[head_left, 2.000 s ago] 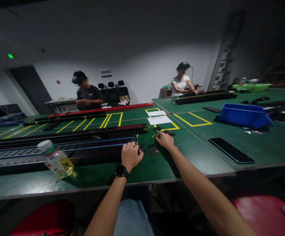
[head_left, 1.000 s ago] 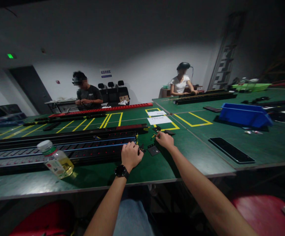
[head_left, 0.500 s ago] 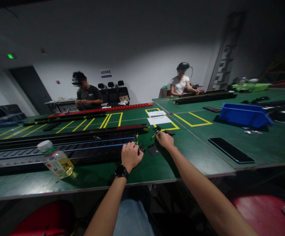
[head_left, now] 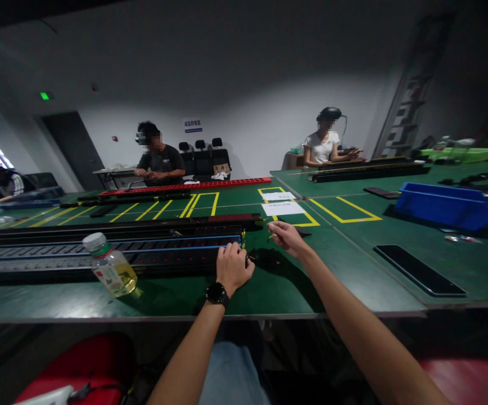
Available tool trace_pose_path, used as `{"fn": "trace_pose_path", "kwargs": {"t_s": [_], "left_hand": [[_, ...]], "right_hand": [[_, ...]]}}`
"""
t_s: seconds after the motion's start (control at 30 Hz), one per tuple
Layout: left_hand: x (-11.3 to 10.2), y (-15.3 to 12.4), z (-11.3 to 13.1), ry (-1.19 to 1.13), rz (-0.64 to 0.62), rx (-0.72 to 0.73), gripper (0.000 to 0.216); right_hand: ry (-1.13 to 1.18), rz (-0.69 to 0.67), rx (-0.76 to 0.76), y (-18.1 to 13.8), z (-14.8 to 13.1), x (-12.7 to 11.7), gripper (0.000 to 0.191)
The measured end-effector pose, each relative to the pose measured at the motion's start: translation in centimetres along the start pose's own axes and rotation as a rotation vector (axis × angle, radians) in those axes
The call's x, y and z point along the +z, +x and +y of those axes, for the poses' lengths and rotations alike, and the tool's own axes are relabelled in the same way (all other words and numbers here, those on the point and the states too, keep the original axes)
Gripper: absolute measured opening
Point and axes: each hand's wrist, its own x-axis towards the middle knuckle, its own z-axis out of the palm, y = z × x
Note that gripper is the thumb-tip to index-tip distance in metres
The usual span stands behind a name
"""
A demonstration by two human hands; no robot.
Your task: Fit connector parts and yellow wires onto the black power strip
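My left hand, with a watch on the wrist, curls its fingers over the near right end of a long black rail. Under its fingertips is a small dark piece, mostly hidden. To the right and slightly farther away, my right hand is raised over the table in a pinch. A short, thin yellow-green wire shows at its fingertips. The rail has a blue strip and rows of dark slots with red dots. Shadow darkens the table below my right hand, so small parts there are hard to make out.
A bottle of yellow liquid stands before the rail. White papers lie beyond my right hand, a phone and a blue bin to the right. People work across the green table and at far left.
The view has turned left, shifting everything rightward in the picture. My right hand has lifted a little, with the wire at its fingertips. My left hand stays at the rail's end.
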Motion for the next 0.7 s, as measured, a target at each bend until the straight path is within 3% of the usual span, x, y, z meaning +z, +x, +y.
{"fn": "trace_pose_path", "kwargs": {"t_s": [0.13,0.33,0.53,0.7], "left_hand": [[-0.1,-0.1,0.1,-0.036,0.025,-0.016,0.020],[0.3,-0.3,0.0,-0.153,0.071,-0.009,0.018],[0.5,-0.4,0.0,-0.157,0.080,0.018,0.013],[0.7,-0.5,0.0,-0.138,0.084,0.053,0.014]], "right_hand": [[-0.041,-0.212,0.082,-1.0,-0.4,1.1,0.047],[-0.170,-0.371,0.156,-1.7,-0.3,2.1,0.047],[-0.263,-0.473,0.166,-2.3,-0.4,3.3,0.048],[-0.264,-0.453,0.170,-2.7,-0.2,3.7,0.052]]}}
